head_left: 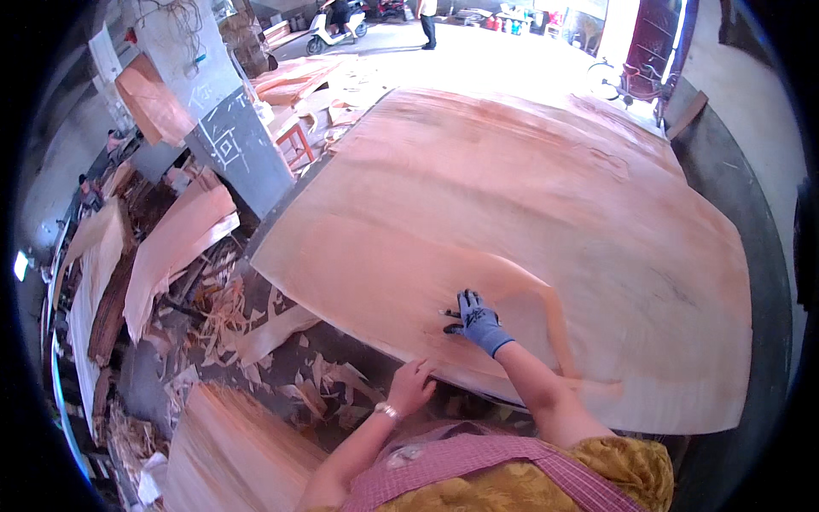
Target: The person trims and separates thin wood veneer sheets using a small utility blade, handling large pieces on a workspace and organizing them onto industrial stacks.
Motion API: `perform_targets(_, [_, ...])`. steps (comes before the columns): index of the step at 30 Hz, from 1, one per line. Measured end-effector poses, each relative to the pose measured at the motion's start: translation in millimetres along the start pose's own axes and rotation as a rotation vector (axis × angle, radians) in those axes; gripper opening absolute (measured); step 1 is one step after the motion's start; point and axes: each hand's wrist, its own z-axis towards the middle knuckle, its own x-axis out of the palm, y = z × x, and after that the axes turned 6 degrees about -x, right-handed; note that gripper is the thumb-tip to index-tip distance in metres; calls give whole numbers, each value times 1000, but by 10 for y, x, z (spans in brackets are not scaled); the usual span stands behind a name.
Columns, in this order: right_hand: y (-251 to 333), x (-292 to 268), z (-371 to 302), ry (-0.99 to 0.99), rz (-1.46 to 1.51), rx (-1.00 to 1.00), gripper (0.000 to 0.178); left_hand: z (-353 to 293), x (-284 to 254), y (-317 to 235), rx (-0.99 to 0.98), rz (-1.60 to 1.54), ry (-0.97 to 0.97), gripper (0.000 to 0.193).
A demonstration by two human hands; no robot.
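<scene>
A wide stack of thin, pinkish wood veneer sheets point(597, 230) spreads before me. Across its near left part lies a veneer sheet point(367, 277), whose right edge lifts in a curled ridge. My right hand point(478, 324), in a blue-grey glove with dark fingertips, rests on this sheet just left of the ridge, fingers spread. Bare and with a band at the wrist, my left hand point(411, 388) is at the stack's near edge, its fingers loosely bent and touching the rim. Whether its fingertips reach under the edge is hidden.
Torn veneer scraps point(320, 388) litter the floor to the left. More veneer point(226, 452) is piled at my lower left, and other sheets lean beside a grey-and-white pillar point(230, 128). A red stool point(294, 145), a white scooter point(333, 34) and a standing person point(427, 21) are farther back.
</scene>
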Motion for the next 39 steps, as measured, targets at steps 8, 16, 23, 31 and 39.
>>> perform_targets(8, [327, 341, -14, -77, -93, -99, 21, -650, -693, 1071, -298, -39, 17, 43])
perform_targets(16, [1079, -767, 611, -144, -13, -291, 12, 661, -1948, 1286, -152, 437, -267, 101])
perform_targets(23, [1442, -1328, 1288, -160, -109, -297, 19, 1495, -2579, 2124, 48, 440, -45, 70])
perform_targets(31, [2757, -1595, 2463, -456, -269, -187, 20, 1389, -3877, 2903, 163, 137, -385, 13])
perform_targets(39, [4609, -996, 3927, -414, -227, -268, 34, 790, -5737, 4623, 47, 218, -279, 6])
